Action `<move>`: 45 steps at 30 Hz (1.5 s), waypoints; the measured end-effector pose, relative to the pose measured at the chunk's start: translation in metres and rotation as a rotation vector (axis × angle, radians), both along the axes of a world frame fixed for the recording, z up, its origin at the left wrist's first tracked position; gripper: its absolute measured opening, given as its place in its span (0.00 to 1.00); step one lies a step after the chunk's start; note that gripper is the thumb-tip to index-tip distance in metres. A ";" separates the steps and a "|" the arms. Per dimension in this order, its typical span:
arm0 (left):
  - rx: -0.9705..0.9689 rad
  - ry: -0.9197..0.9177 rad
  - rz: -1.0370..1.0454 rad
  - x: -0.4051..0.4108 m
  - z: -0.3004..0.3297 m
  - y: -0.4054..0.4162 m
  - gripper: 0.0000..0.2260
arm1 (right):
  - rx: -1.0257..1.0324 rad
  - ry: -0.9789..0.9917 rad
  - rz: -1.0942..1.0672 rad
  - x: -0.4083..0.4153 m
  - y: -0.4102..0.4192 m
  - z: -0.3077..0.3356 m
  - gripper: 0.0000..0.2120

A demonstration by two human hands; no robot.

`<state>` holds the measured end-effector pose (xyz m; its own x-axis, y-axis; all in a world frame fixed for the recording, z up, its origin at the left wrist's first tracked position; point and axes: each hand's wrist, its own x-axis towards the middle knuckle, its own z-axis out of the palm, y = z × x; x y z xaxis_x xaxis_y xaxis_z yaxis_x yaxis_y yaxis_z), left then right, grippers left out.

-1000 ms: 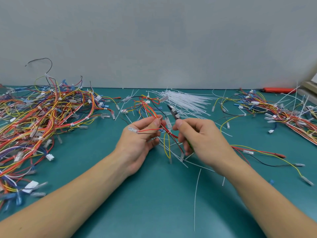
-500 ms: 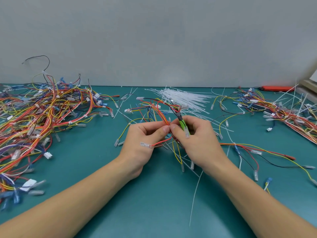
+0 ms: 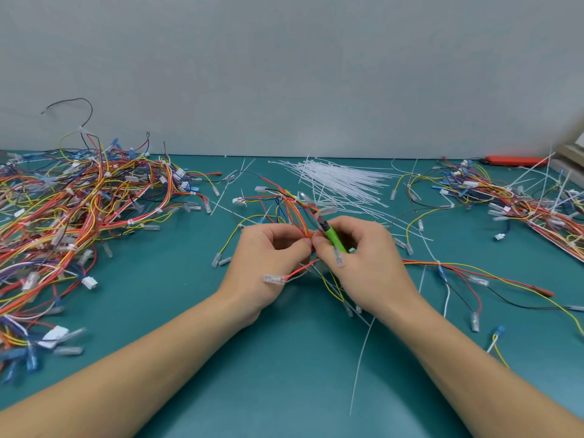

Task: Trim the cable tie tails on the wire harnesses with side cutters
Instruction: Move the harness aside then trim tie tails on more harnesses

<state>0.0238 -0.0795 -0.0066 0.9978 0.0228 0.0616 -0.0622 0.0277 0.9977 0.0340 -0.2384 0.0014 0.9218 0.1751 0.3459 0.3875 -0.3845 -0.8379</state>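
Note:
Above the teal table, my left hand pinches a wire harness of red, orange and yellow wires, fingertips meeting those of my right hand. My right hand grips green-handled side cutters, whose dark jaws point up and left into the wires. A red wire with a clear terminal hangs below my left hand. Whether the jaws hold a tie tail is hidden by wires and fingers.
A big heap of harnesses fills the left side, another pile the right. A bundle of white cable ties lies behind my hands. A loose harness trails right. A long white tie lies near my right forearm. An orange tool sits at the far right.
Both hands have moved together and slightly away from me with the harness. The cutters have turned in my right hand, so their green handle now shows above the fingers.

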 end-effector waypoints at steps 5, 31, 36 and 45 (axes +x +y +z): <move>0.061 -0.018 0.033 -0.004 0.000 -0.002 0.07 | -0.083 -0.014 -0.042 -0.001 0.001 0.002 0.06; -0.203 0.088 0.090 0.013 0.004 0.011 0.06 | -0.049 0.050 -0.204 0.018 -0.027 0.008 0.03; -0.264 0.089 0.025 0.013 0.003 0.011 0.05 | -0.227 0.020 -0.093 0.009 -0.012 0.007 0.03; -0.188 -0.009 -0.073 0.012 -0.004 0.011 0.14 | 0.196 0.236 -0.043 0.010 -0.004 0.007 0.07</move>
